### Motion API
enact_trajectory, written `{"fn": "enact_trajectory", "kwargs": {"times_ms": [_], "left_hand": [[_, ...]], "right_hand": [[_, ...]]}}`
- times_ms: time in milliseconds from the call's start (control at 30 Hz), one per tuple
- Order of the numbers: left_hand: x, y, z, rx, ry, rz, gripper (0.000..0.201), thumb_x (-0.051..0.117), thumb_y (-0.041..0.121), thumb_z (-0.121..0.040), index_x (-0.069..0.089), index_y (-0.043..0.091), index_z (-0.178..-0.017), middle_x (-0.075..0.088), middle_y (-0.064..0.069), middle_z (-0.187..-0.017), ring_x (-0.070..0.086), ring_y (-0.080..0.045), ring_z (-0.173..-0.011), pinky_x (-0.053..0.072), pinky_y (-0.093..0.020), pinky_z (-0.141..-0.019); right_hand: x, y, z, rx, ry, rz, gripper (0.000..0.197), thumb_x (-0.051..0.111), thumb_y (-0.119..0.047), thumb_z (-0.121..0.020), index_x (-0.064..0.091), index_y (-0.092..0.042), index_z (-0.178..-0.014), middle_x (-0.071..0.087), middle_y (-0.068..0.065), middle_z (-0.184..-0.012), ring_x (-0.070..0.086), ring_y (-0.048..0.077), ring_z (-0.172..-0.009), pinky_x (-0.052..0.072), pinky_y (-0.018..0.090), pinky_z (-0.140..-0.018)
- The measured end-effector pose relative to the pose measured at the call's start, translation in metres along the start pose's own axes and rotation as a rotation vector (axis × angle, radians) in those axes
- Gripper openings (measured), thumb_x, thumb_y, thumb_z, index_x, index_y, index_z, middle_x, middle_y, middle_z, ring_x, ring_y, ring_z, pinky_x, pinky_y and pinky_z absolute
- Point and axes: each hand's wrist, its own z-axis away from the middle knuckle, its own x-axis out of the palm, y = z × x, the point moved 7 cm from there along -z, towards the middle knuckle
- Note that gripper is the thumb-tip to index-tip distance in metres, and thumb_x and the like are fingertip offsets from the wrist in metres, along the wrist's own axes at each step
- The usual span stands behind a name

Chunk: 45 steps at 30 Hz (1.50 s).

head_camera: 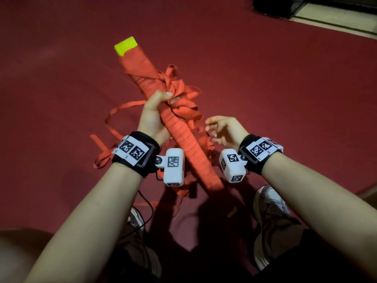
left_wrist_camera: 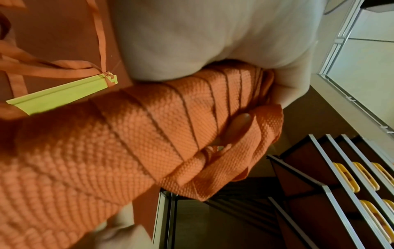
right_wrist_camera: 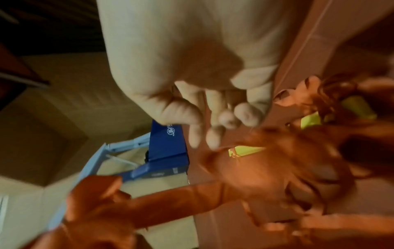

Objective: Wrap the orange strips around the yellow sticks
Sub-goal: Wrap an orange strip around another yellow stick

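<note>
One yellow stick (head_camera: 126, 45) is nearly covered: orange strip (head_camera: 179, 135) winds along it in neat overlapping turns from the near end to just short of the far tip, where a bare yellow patch shows. It is held slanting above the red floor (head_camera: 61, 68), far end pointing up and left in the head view. The left hand (head_camera: 154, 117) is clenched round the stick near its middle, thumb pressing a loose fold of strip against the wound turns, as the left wrist view shows close up. The right hand (head_camera: 222, 129) hangs just beside the stick with fingers loosely spread, grasping nothing.

To do this step well, I judge the right hand should pick one free length out of the tangle (head_camera: 183, 99) bunched beside the left fingers, draw it taut, and lay each turn half over the last while the left thumb keeps the finished winding from slackening. Pulling on the wrong loop could tighten a knot.

Several slack loops trail onto the floor to the left (head_camera: 114, 119) and below the wrists. A second bare yellow stick (left_wrist_camera: 61, 96) lies on the floor under loose strip. Both shoes (head_camera: 271, 217) sit close beneath the near end, so swinging room is better up and to the left, over open floor. A dark edge (head_camera: 285, 7) stands well apart at the top right.
</note>
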Motion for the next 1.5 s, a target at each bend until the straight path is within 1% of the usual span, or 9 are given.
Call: {"fn": "enact_trajectory", "kwargs": {"times_ms": [100, 267, 400, 567, 700, 833, 1033, 1267, 1500], "left_hand": [[-0.006, -0.003, -0.002, -0.006, 0.017, 0.029, 0.057, 0.053, 0.03, -0.08, 0.064, -0.01, -0.119, 0.05, 0.008, -0.068, 0.047, -0.009, -0.062, 0.04, -0.041, -0.084], [-0.013, -0.011, -0.003, 0.028, 0.079, -0.155, 0.046, 0.062, 0.021, -0.075, 0.054, -0.005, -0.111, 0.039, -0.011, -0.076, 0.045, -0.022, -0.06, 0.05, -0.039, -0.061], [-0.025, -0.018, 0.002, 0.039, 0.131, -0.317, 0.059, 0.068, 0.019, -0.063, 0.055, -0.011, -0.112, 0.056, -0.024, -0.086, 0.056, -0.031, -0.057, 0.054, -0.039, -0.054], [-0.027, -0.021, 0.008, -0.07, 0.017, -0.261, 0.04, 0.069, 0.023, -0.059, 0.063, -0.002, -0.089, 0.044, 0.0, -0.062, 0.049, -0.022, -0.052, 0.049, -0.038, -0.062], [-0.031, -0.021, 0.001, -0.111, 0.011, -0.116, 0.085, 0.077, 0.021, -0.053, 0.04, 0.0, -0.127, 0.046, -0.001, -0.06, 0.048, -0.018, -0.05, 0.05, -0.031, -0.059], [-0.055, -0.033, -0.006, -0.193, 0.075, -0.173, 0.067, 0.075, 0.021, -0.053, 0.049, -0.001, -0.111, 0.046, -0.005, -0.067, 0.044, -0.018, -0.051, 0.046, -0.031, -0.057], [-0.106, -0.047, 0.002, -0.322, 0.319, -0.279, 0.032, 0.068, 0.017, -0.057, 0.056, 0.006, -0.085, 0.052, -0.009, -0.065, 0.045, -0.02, -0.045, 0.045, -0.028, -0.059], [-0.139, -0.071, 0.012, -0.321, 0.43, -0.188, 0.022, 0.065, 0.021, -0.058, 0.056, 0.013, -0.075, 0.052, 0.0, -0.06, 0.044, -0.014, -0.047, 0.04, -0.028, -0.055], [-0.141, -0.076, 0.004, -0.3, 0.418, -0.13, 0.024, 0.066, 0.018, -0.055, 0.057, 0.011, -0.076, 0.053, -0.002, -0.062, 0.044, -0.017, -0.053, 0.04, -0.027, -0.059]], "right_hand": [[0.012, 0.011, 0.001, 0.088, -0.177, 0.144, 0.041, 0.033, 0.005, -0.076, 0.065, -0.005, -0.1, 0.069, 0.014, -0.093, 0.047, 0.021, -0.059, 0.045, 0.022, -0.05], [0.037, 0.011, 0.005, 0.1, -0.361, 0.252, 0.034, 0.04, 0.009, -0.087, 0.067, -0.01, -0.093, 0.067, 0.007, -0.08, 0.065, 0.039, -0.095, 0.055, 0.055, -0.089], [0.035, 0.018, 0.002, 0.04, -0.366, 0.441, 0.045, 0.059, 0.017, -0.084, 0.068, -0.016, -0.113, 0.066, 0.014, -0.087, 0.068, 0.029, -0.091, 0.062, 0.04, -0.072], [0.031, 0.057, -0.008, 0.106, -0.424, 0.904, 0.032, 0.071, 0.009, -0.079, 0.065, -0.015, -0.098, 0.066, 0.012, -0.087, 0.064, 0.028, -0.079, 0.057, 0.037, -0.067], [0.031, 0.082, -0.018, 0.068, -0.426, 1.105, 0.025, 0.075, -0.005, -0.084, 0.058, -0.023, -0.088, 0.061, -0.007, -0.076, 0.056, 0.009, -0.066, 0.043, 0.012, -0.054], [0.016, 0.107, -0.047, 0.066, -0.362, 1.3, 0.02, 0.077, -0.031, -0.082, 0.073, -0.018, -0.097, 0.075, 0.005, -0.101, 0.068, 0.024, -0.095, 0.054, 0.032, -0.087], [0.007, 0.128, -0.074, 0.072, -0.082, 1.448, 0.02, 0.061, -0.032, -0.09, 0.054, -0.014, -0.096, 0.061, 0.017, -0.098, 0.065, 0.038, -0.105, 0.048, 0.035, -0.081], [0.021, 0.175, -0.076, -0.017, -0.3, 1.512, 0.05, 0.069, -0.047, -0.078, 0.069, -0.009, -0.109, 0.069, 0.018, -0.111, 0.067, 0.035, -0.102, 0.048, 0.035, -0.078], [-0.003, 0.218, -0.078, 0.225, -0.283, 1.754, 0.109, 0.084, -0.045, -0.075, 0.015, -0.02, -0.156, 0.045, 0.016, -0.144, 0.055, 0.038, -0.127, 0.049, 0.047, -0.098]]}}
